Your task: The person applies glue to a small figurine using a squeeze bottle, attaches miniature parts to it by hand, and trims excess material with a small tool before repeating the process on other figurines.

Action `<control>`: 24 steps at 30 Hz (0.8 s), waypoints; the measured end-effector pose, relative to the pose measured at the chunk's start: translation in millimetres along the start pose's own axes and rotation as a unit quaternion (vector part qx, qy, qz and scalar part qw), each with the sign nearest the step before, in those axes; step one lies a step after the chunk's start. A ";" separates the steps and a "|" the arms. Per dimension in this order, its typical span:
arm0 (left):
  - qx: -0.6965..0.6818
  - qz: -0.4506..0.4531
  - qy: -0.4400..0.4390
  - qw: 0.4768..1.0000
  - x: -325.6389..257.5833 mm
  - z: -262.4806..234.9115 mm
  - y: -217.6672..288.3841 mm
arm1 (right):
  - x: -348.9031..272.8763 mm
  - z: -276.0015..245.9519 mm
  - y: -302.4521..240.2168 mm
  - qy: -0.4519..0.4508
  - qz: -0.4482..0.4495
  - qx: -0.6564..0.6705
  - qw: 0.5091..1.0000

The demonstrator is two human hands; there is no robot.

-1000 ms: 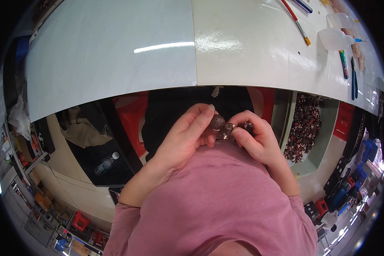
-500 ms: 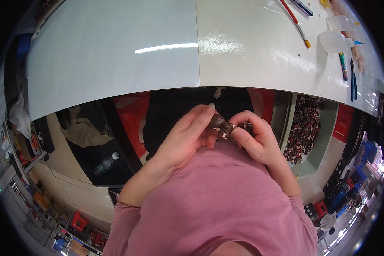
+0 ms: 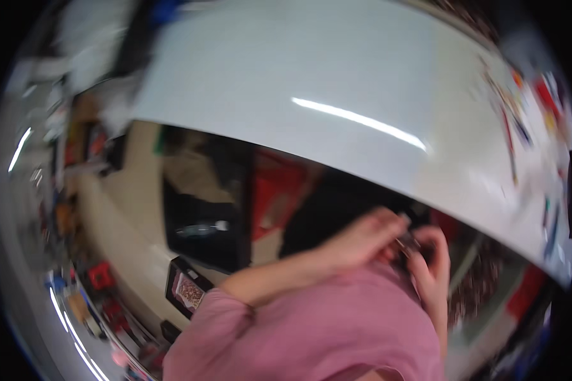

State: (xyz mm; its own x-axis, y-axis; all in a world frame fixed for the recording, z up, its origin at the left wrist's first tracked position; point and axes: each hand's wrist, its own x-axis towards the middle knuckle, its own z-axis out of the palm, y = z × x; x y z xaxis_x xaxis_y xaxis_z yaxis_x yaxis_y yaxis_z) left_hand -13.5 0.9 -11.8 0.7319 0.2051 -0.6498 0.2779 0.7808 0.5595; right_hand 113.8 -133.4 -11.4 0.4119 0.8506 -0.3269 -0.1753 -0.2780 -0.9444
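A small dark brown piece [image 3: 407, 241] is between my two hands, above my lap. It is blurred now; half a second ago it looked glossy and rounded, with pale bits on it. My left hand [image 3: 370, 238] is closed around its left side, thumb on top. From the right, the curled thumb and fingers of my right hand [image 3: 432, 257] pinch it. Both hands are in front of the pink shirt [image 3: 311, 311], below the table edge. Motion smear hides where each fingertip lies.
A white table [image 3: 286, 70] spans the far side, with a red-handled brush [image 3: 510, 143] and other tools at its right. Many dark pieces [image 3: 480, 282] fill a container right of my hands. To the left, a black tray [image 3: 225, 251] holds a clear bottle [image 3: 200, 229].
The whole view has swung to the left and blurred, so my hands and the table show farther right. Both hands still hold the dark brown piece.
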 end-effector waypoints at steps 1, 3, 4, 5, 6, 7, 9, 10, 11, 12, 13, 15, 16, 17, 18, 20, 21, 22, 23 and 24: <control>0.015 -0.001 -0.027 1.000 2.4 1.2 1.7 | -2.3 -1.4 5.9 0.020 -0.011 -0.021 1.000; 0.030 0.040 -0.032 0.998 3.3 5.6 -8.0 | -7.8 -2.3 -1.0 0.039 0.021 -0.030 0.999; 0.039 0.058 -0.025 0.997 -1.4 10.5 -7.1 | -10.1 -4.9 1.4 0.038 -0.017 -0.048 0.998; 0.037 0.058 -0.035 0.997 -5.2 12.8 -5.7 | -12.6 -9.6 3.3 0.046 -0.018 -0.046 0.998; 0.022 0.060 -0.029 0.998 -6.6 13.7 -9.0 | -12.1 -12.6 4.3 0.055 -0.016 -0.045 0.997; 0.004 0.062 -0.029 0.998 -11.8 15.8 -11.0 | -14.0 -15.9 -9.9 0.024 0.011 -0.042 0.999; 0.023 0.066 -0.042 0.997 -12.8 12.0 -13.5 | -15.1 -22.2 -9.0 0.063 -0.063 -0.069 0.994; 0.035 0.075 -0.053 0.995 -13.6 9.7 -14.3 | -13.3 -35.8 -6.3 0.067 -0.123 -0.138 0.981; 0.037 0.082 -0.053 0.994 -14.3 6.9 -15.4 | -21.5 -54.0 -11.2 0.082 -0.064 -0.199 0.974; 0.035 0.073 -0.071 0.994 -13.3 6.9 -17.1 | -29.1 -60.6 -28.5 0.104 -0.052 -0.233 0.966; 0.031 0.064 -0.088 0.994 -13.9 5.7 -15.4 | -37.0 -72.7 -31.0 0.152 -0.063 -0.260 0.951; 0.043 0.060 -0.119 0.990 -14.7 6.1 -9.7 | -62.5 -94.8 -46.7 0.217 0.012 -0.319 0.923; 0.051 0.054 -0.144 0.987 -14.3 6.2 -7.2 | -73.1 -100.0 -67.3 0.227 0.107 -0.447 0.858; 0.054 0.049 -0.158 0.985 -16.0 5.4 -3.5 | -78.3 -115.3 -66.9 0.207 0.169 -0.505 0.820; 0.048 0.074 -0.175 0.981 -19.7 10.1 1.6 | -93.2 -141.8 -67.1 0.201 0.244 -0.555 0.770; 0.058 0.128 -0.224 0.964 -29.9 16.0 19.0 | -122.7 -186.8 -36.1 0.230 0.119 -0.563 0.785; 0.078 0.148 -0.261 0.951 -29.7 27.3 32.5 | -117.2 -158.7 -66.3 0.277 0.135 -0.524 0.794; 0.164 0.161 -0.233 0.945 -41.1 40.8 56.2 | -107.5 -150.3 -63.5 0.349 -0.030 -0.513 0.783; 0.116 0.169 -0.271 0.940 -49.0 47.3 73.1 | -94.6 -143.9 -78.9 0.339 0.007 -0.436 0.834; 0.106 0.249 -0.342 0.900 -45.8 54.3 82.7 | -87.8 -149.1 -82.3 0.328 0.019 -0.425 0.843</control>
State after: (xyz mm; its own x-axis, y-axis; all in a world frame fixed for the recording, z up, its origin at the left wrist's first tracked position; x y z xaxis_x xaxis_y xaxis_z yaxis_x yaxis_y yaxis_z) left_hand 9.7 24.1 92.2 0.9901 0.0316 0.1370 -0.1318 0.5481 0.8260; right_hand 225.4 -251.8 89.9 0.8756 0.4812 -0.0428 0.3902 -0.7566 -0.5247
